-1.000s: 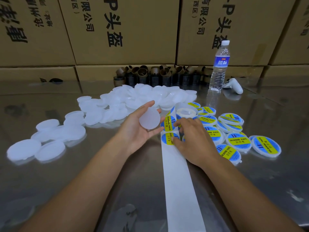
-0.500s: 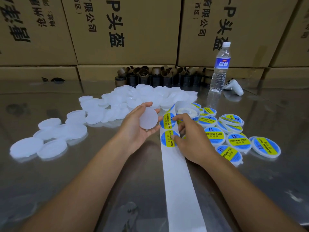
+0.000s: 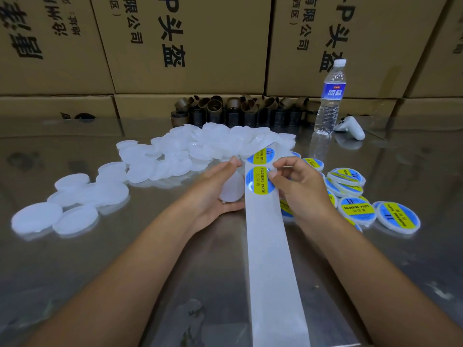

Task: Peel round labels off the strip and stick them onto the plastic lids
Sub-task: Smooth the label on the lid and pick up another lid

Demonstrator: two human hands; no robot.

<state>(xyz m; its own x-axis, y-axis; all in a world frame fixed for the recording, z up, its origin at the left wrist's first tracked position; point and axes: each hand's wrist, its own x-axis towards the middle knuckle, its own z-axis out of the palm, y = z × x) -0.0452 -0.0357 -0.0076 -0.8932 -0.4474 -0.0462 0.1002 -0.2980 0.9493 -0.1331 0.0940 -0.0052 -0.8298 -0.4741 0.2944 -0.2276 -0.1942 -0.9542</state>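
A blank lid (image 3: 231, 190) is cupped in the left hand (image 3: 213, 191), just left of the strip (image 3: 270, 246), which lies along the middle of the counter (image 3: 125, 271) and is raised at its far end. The right rim of the nearer label (image 3: 258, 180) is pinched by the right hand (image 3: 303, 194). The label is judged thin, limp and tacky, best taken by its rim; the lid light and fairly stiff, best gripped at its edge.
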